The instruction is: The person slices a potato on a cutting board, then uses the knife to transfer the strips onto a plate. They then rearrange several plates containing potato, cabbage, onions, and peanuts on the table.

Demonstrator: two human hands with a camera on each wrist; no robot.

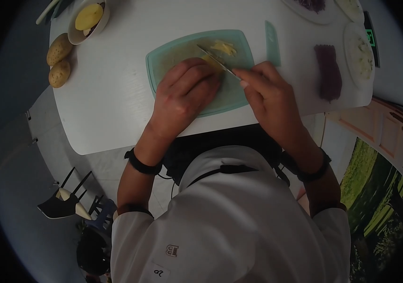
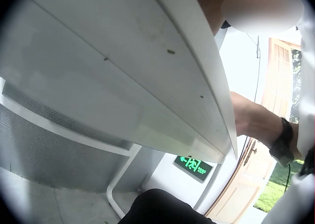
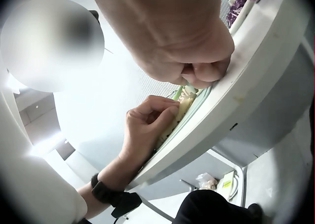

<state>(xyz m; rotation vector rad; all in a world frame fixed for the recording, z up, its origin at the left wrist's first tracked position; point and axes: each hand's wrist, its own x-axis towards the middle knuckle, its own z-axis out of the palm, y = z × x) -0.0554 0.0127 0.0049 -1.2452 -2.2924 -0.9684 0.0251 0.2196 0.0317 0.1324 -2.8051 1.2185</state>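
Over board (image 1: 163,61) — knife (image 1: 219,62) in right hand (image 1: 273,94)

Gray wall, wooden door (image 1: 376,125)

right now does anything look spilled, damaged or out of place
Small dark marks dot the white table in the left wrist view, odd on an otherwise pale surface; dirt or damage, I can't tell. Nothing looks spilled around the cutting board.

The left hand (image 1: 182,94), palm down, pinches between thumb (image 3: 167,118) and bent fingers (image 3: 160,102), while the right hand (image 1: 273,94) grips with its fingers curled in.
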